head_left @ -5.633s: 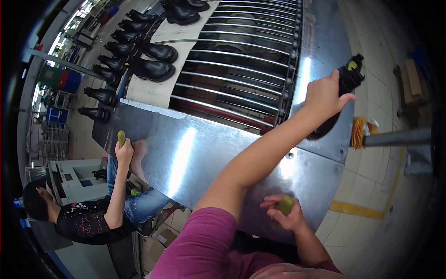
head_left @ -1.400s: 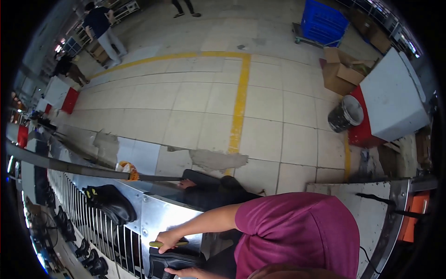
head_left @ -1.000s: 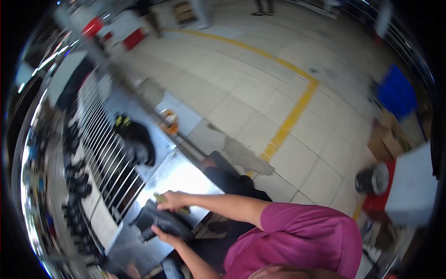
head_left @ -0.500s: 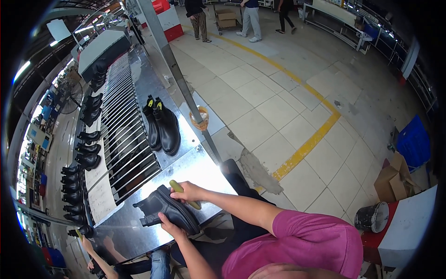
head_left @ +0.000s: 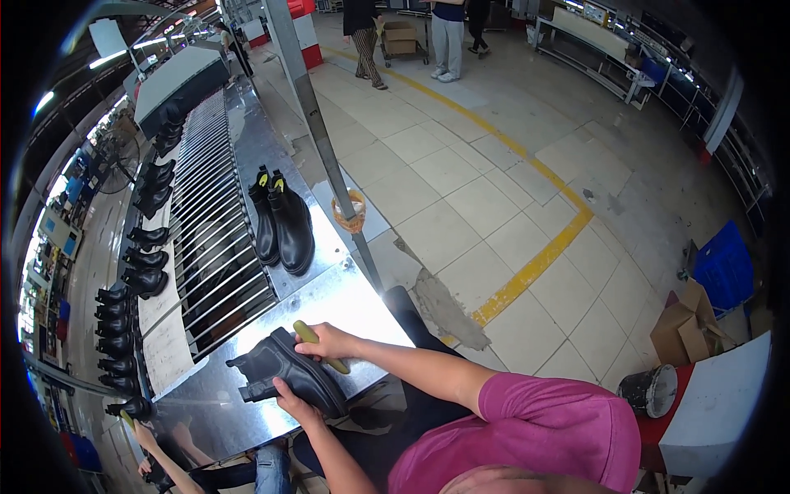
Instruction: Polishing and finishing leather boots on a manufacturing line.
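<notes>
A black ankle boot (head_left: 292,366) lies on its side over the metal tabletop (head_left: 222,403), its sole toward me. My left hand (head_left: 295,402) is closed round the boot's near side, thumb on the upper. In my right hand (head_left: 325,341) is a slim olive-green tool (head_left: 306,332) with rounded ends, gripped against the sole edge. Its working part, if any, is hidden by my fingers and the boot. Farther up the bench stands a pair of black boots (head_left: 284,226) with yellow inside the tops.
A roller conveyor (head_left: 222,247) runs away on the left, with rows of black boots (head_left: 115,329) along its far side. At lower left a co-worker's hand (head_left: 141,435) holds a similar green tool near a boot. A metal post (head_left: 317,123) rises beyond the bench.
The whole view has shifted slightly. My hands keep the same hold on boot and green tool. People in the background have moved.
</notes>
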{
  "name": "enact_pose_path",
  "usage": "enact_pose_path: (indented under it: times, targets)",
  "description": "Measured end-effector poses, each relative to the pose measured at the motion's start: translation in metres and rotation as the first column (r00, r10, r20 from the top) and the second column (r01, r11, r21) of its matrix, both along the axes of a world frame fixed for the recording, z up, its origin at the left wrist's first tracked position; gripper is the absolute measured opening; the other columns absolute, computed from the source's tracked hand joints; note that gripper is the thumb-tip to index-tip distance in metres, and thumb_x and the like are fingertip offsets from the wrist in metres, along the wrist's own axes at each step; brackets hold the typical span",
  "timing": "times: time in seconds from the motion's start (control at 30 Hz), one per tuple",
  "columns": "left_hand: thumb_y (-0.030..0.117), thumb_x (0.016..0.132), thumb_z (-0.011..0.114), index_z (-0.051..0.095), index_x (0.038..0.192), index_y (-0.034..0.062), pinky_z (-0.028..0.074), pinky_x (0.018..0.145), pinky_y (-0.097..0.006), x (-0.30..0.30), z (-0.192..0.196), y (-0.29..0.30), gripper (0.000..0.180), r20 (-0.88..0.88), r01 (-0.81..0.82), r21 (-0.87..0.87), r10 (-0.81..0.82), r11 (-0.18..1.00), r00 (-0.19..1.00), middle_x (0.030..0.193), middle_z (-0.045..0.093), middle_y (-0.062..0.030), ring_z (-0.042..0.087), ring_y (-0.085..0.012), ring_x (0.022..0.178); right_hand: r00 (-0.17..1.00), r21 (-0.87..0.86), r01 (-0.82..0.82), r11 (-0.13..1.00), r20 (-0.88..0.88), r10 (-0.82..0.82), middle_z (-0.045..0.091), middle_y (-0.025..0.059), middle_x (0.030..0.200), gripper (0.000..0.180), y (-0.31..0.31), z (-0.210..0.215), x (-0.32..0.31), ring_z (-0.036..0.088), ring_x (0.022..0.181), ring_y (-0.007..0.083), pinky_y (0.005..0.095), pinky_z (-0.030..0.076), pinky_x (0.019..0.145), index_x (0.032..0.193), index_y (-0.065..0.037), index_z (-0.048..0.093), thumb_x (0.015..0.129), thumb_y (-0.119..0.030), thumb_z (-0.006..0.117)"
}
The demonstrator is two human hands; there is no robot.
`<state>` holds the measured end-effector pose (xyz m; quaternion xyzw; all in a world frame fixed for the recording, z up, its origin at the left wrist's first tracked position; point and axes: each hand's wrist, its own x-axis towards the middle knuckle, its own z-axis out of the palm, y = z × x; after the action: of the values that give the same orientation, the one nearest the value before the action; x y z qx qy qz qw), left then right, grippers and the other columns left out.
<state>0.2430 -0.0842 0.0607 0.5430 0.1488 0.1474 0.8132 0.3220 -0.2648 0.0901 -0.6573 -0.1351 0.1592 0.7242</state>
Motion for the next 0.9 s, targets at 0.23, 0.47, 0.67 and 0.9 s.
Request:
enact_pose_path:
  times: [0.23, 0.47, 0.67, 0.9]
  targets:
    - [0.048, 0.103, 0.060, 0.058, 0.125, -0.0093, 0.058, 0.089, -0.037, -0.007, -0.009, 0.003, 0.062, -0.020, -0.004, -0.003, 0.003, 1.000, 1.000, 0.116, 0.069, -0.0167, 0.070, -0.0249, 0.097, 0.999, 0.041, -0.024, 0.999, -0.039, 0.026, 0.066, 0.0045, 0.085, 0.043, -0.001, -0.002, -0.004, 0.063, 0.069, 0.0113, 0.0290, 0.054, 0.064, 0.123, 0.001, 0.062, 0.097, -0.032, 0.072]
    - [0.045, 0.101, 0.065, 0.065, 0.123, -0.0050, 0.051, 0.094, -0.036, -0.002, -0.007, 0.005, 0.055, -0.090, -0.065, 0.062, 0.071, 0.996, 0.993, 0.115, 0.069, -0.0092, 0.064, -0.0187, 0.098, 0.991, 0.048, 0.031, 0.998, -0.135, -0.024, 0.068, 0.0033, 0.089, 0.042, 0.006, -0.010, -0.001, 0.066, 0.074, 0.0121, 0.0288, 0.055, 0.065, 0.119, -0.004, 0.066, 0.094, -0.036, 0.076]
    - [0.044, 0.100, 0.068, 0.062, 0.127, -0.0070, 0.051, 0.094, -0.033, -0.006, -0.016, 0.017, 0.058, -0.009, -0.053, 0.099, 0.054, 0.994, 0.999, 0.119, 0.068, -0.0098, 0.065, -0.0186, 0.103, 0.992, 0.005, 0.008, 1.000, -0.129, -0.007, 0.063, 0.0015, 0.079, 0.041, 0.017, -0.012, -0.001, 0.062, 0.069, 0.0115, 0.0275, 0.053, 0.061, 0.119, -0.001, 0.064, 0.095, -0.032, 0.075]
    - [0.041, 0.101, 0.067, 0.064, 0.124, -0.0067, 0.050, 0.092, -0.032, 0.002, -0.018, 0.011, 0.054, -0.025, -0.068, 0.156, 0.073, 0.985, 0.997, 0.117, 0.068, -0.0091, 0.063, -0.0176, 0.100, 0.991, 0.015, 0.028, 0.999, -0.134, -0.026, 0.064, 0.0011, 0.081, 0.041, 0.005, 0.001, -0.002, 0.062, 0.070, 0.0101, 0.0270, 0.053, 0.063, 0.120, -0.001, 0.064, 0.095, -0.031, 0.075]
